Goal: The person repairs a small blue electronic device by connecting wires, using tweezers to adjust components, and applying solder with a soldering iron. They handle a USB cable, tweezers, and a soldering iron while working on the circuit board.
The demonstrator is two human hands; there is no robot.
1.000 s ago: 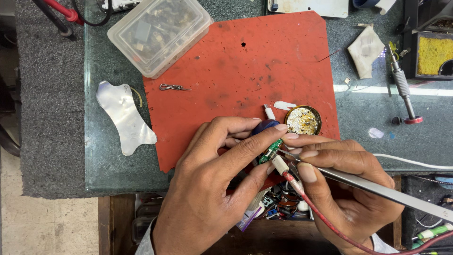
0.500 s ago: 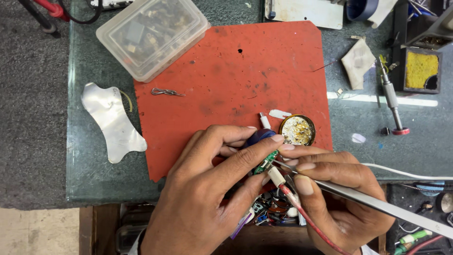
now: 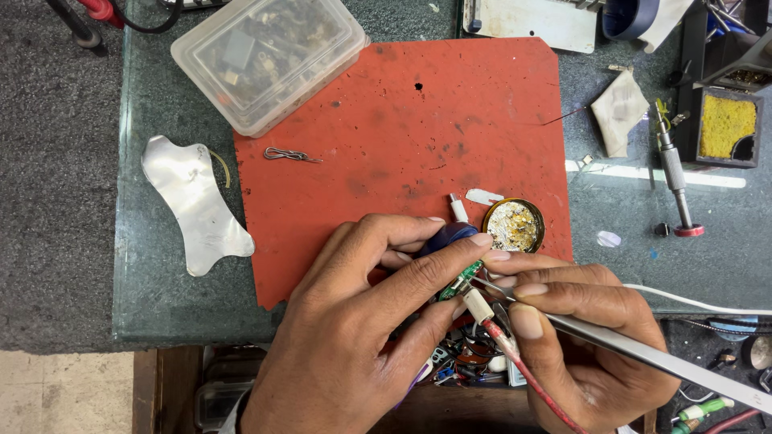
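Note:
My left hand (image 3: pixel 362 321) pinches a small green circuit board (image 3: pixel 460 280) between thumb and fingers, with a dark blue part (image 3: pixel 447 236) behind it. A red wire (image 3: pixel 527 374) with a white end (image 3: pixel 478 305) hangs from the board. My right hand (image 3: pixel 591 337) holds long metal tweezers (image 3: pixel 643 356), and their tips touch the board. Both hands sit over the near edge of a red work mat (image 3: pixel 402 145), beside a round brass tin of flux (image 3: pixel 514 226).
A clear plastic box of parts (image 3: pixel 269 58) stands at the mat's far left corner. A bent wire clip (image 3: pixel 291 155) lies on the mat. A shiny metal plate (image 3: pixel 193 201) lies left. A screwdriver (image 3: pixel 674 178) and yellow sponge holder (image 3: pixel 724 126) are on the right.
My hands have stayed together on the board with little change. The view has shifted slightly, so the mat and bench sit a bit differently in frame.

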